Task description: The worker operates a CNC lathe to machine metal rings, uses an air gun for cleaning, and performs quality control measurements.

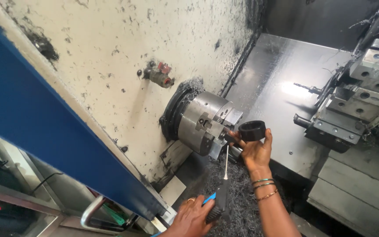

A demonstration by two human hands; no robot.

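Single head-worn view, looking down and forward from close range into a lathe enclosure (110, 66), slightly tilted

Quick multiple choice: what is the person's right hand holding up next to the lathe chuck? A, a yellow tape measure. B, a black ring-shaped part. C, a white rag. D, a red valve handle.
B: the right hand holds a black ring-shaped part at its fingertips, just right of the steel chuck, while the left hand grips an air blow gun with a thin nozzle.
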